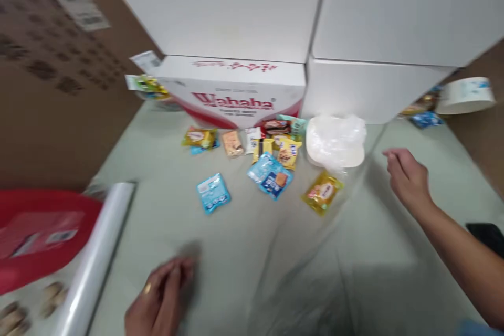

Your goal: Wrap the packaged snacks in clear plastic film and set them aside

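My left hand (159, 296) is low over the near left of the table, fingers curled together and slightly blurred, a ring on one finger. No object shows in it. My right hand (407, 178) hovers at the right with its fingers closed and nothing visible in them; the white tray (334, 160), topped by crumpled clear plastic, is beside it. In front of that tray lies a yellow snack packet (322, 192). Two blue snack packets, one at the centre (271, 174) and one at the left (213, 193), lie flat between the hands.
A white Wahaha carton (236, 94) stands behind several small snack packets. At the left are a clear plastic film roll (98, 252) and a red object (39, 236). On the right, a tape roll (466, 95) rests by more packets, and a dark object (486, 236) lies nearer.
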`<state>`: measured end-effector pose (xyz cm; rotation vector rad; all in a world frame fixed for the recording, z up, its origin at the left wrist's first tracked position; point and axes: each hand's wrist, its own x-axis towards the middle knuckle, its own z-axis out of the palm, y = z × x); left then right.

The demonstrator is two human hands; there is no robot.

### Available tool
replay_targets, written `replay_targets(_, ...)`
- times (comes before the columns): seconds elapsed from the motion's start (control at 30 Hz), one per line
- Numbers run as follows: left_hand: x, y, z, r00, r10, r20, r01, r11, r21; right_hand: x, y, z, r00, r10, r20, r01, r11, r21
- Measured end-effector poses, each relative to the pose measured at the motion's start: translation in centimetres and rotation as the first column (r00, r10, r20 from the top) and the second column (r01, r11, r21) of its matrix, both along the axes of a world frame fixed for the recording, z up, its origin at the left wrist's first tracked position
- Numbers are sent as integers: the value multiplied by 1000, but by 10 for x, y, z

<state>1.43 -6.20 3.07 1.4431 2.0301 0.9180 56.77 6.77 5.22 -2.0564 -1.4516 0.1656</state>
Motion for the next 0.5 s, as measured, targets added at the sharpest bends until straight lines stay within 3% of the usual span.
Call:
replay_targets(0.07,-2,55,18,998,22,-59,-15,993,118,-22,-48,-16,987,160,17,-158,985,-63)
replay_targets(0.17,-14,164,30,977,100,-187,-57,972,226,-39,-108,-41,927,363,88,-351,927,-129)
replay_targets(0.23,-21,243,32,956,171,-237,-118,968,222,-43,-133,-54,933,328,146,-310,942,-130)
replay_targets(0.33,-30,344,30,952,158,-263,-101,971,216,-46,-151,-65,952,209,225,-194,977,-86)
replay_targets(0.4,-37,390,29,951,149,-271,-90,972,217,-46,-153,-67,953,178,245,-159,983,-93)
replay_targets(0.5,-48,420,24,954,105,-280,-50,979,197,-46,-152,-68,960,155,232,-132,985,-113)
